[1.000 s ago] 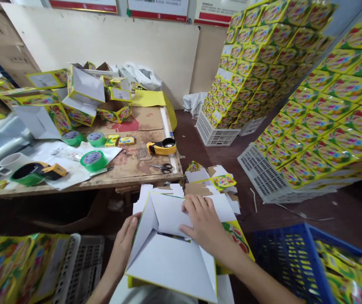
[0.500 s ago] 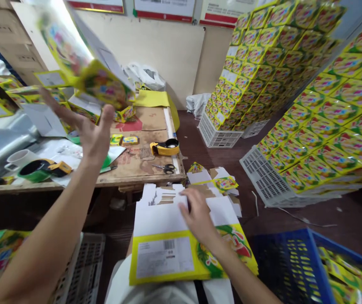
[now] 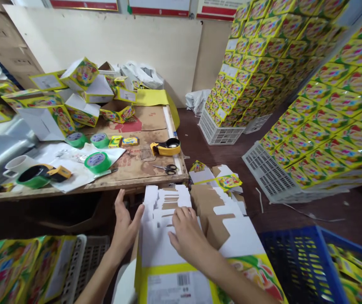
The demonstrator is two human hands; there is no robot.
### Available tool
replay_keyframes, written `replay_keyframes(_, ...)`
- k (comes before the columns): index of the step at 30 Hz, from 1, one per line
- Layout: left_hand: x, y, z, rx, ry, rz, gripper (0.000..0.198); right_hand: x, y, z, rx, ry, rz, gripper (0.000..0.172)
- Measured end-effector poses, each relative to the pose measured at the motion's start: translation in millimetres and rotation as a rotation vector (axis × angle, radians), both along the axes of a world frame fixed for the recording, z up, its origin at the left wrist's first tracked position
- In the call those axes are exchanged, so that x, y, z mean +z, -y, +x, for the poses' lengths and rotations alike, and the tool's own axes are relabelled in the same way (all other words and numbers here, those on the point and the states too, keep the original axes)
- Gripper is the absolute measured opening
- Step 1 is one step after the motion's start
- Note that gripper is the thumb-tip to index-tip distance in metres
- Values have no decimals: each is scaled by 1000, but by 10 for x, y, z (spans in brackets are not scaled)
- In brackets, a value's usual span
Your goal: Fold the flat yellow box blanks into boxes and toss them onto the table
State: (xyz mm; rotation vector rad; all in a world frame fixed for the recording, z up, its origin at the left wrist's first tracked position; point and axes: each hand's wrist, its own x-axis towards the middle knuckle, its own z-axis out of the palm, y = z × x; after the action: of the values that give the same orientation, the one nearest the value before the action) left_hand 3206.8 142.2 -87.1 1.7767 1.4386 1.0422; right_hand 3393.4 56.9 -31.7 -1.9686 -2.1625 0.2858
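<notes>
A stack of flat printed cartons (image 3: 168, 249) lies across my lap, its white and brown flaps pointing away from me. My right hand (image 3: 189, 232) rests on the top carton with curled fingers gripping its white flap edge near the middle. My left hand (image 3: 126, 226) is just left of the stack, thumb and fingers apart, holding nothing. On the table, a folded-up carton (image 3: 82, 74) sits tilted on a heap of other opened cartons (image 3: 84, 107).
The wooden table (image 3: 149, 166) carries green tape rolls (image 3: 98, 161), a yellow tape dispenser (image 3: 165, 147), scissors (image 3: 168, 169) and a white mug (image 3: 19, 164). A blue crate (image 3: 323, 257) stands at my right. Tall carton stacks (image 3: 257, 63) rise from white crates (image 3: 220, 131).
My left hand has let go of the folded-up carton, now on the table heap, and come down beside the lap stack. My right hand stays at the cartons, their brown flaps showing more.
</notes>
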Motion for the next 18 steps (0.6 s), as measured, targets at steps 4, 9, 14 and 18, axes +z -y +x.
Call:
replay_keyframes(4,88,61,30,-19,198,-90,59,290,223,-73,-8,-78,153,9)
replay_keyframes(9,208,113,46,-355,258,-191,63,483,423,-84,-56,-68,270,14)
replay_keyframes(14,415,280,21,-892,183,-526,65,473,569,-45,29,-130,259,9)
replay_keyframes(18,655,441,143,-1046,121,-532,46,465,657,-31,70,-136,330,17)
